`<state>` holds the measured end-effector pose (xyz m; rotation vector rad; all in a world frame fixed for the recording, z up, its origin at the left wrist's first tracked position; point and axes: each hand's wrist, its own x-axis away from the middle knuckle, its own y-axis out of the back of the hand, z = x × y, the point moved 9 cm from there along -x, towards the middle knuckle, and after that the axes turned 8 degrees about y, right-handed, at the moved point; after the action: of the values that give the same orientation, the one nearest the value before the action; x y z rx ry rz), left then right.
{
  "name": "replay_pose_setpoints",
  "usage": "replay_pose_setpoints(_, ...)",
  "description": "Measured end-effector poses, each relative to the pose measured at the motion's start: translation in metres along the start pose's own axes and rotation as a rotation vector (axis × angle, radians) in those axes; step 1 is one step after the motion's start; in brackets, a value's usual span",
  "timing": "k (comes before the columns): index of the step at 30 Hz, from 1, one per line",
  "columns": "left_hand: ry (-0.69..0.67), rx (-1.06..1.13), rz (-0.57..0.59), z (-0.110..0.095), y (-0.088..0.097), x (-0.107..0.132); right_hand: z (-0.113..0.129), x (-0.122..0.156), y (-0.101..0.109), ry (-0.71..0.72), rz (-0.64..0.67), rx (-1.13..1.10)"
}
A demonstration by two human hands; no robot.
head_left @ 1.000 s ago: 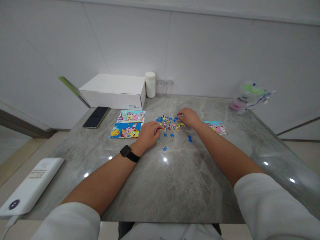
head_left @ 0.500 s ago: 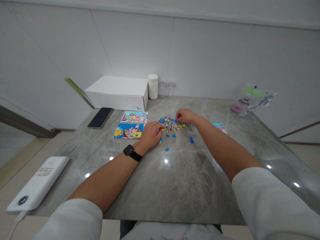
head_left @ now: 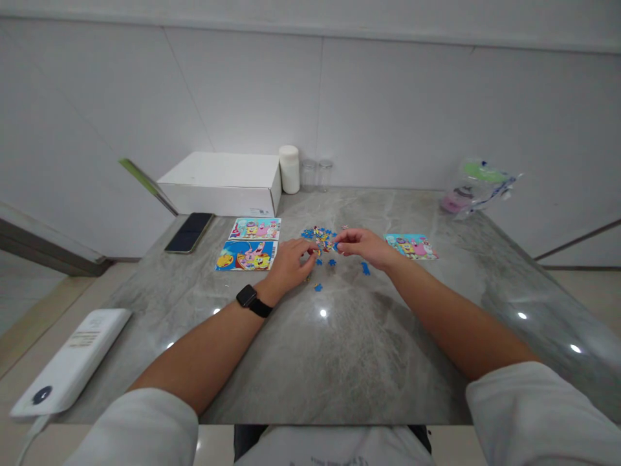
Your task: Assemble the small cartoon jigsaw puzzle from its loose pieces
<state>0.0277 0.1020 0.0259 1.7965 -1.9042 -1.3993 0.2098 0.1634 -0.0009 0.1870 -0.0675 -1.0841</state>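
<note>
Small jigsaw puzzle pieces (head_left: 320, 234) lie in a loose multicoloured pile on the grey table. My left hand (head_left: 291, 262), wearing a black watch, is at the pile's near left side, thumb and index finger curled in around a small yellowish puzzle piece (head_left: 317, 252). Opposite it, my right hand (head_left: 363, 246) pinches a blue puzzle piece (head_left: 336, 246) at the pile's right edge. Apart from the pile are a joined blue strip of pieces (head_left: 365, 268), a loose blue piece (head_left: 318, 287) and another blue piece (head_left: 332, 263). My left hand partly covers a piece beneath it.
Two picture cards (head_left: 246, 255) lie left of my left hand, and another card (head_left: 411, 246) at right. A phone (head_left: 189, 232), white box (head_left: 220, 181), white bottle (head_left: 290, 169), clear jars (head_left: 317, 176), plastic bag (head_left: 475, 188) and white power bank (head_left: 72, 362) stand around the table.
My right hand has drawn back toward me from the pile with a blue puzzle piece, uncovering more of the right card. My left hand has barely moved. The view has shifted slightly.
</note>
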Motion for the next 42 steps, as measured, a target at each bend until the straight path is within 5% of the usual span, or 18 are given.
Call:
replay_pose_setpoints(6, 0.046, 0.066, 0.079, -0.012, -0.006, 0.001, -0.011, 0.020, -0.011, 0.062, -0.114, -0.053)
replay_pose_setpoints(14, 0.149, 0.173, 0.112, -0.008, -0.013, 0.006, -0.020, 0.025, -0.041, 0.132, -0.072, -0.062)
replay_pose_setpoints(21, 0.300, 0.331, 0.099, 0.018, -0.018, 0.006, 0.017, 0.043, -0.043, 0.464, -0.111, 0.392)
replay_pose_setpoints(28, 0.362, 0.437, 0.222, 0.015, -0.027, 0.008, 0.040, 0.053, -0.049, 0.718, -0.100, 0.613)
replay_pose_setpoints(36, 0.334, 0.495, 0.279, 0.010, -0.030, 0.007, 0.048, 0.059, -0.054, 0.774, -0.068, 0.701)
replay_pose_setpoints(42, 0.198, 0.365, 0.209, 0.002, -0.021, 0.005, 0.060, 0.058, -0.039, 0.778, -0.077, 0.768)
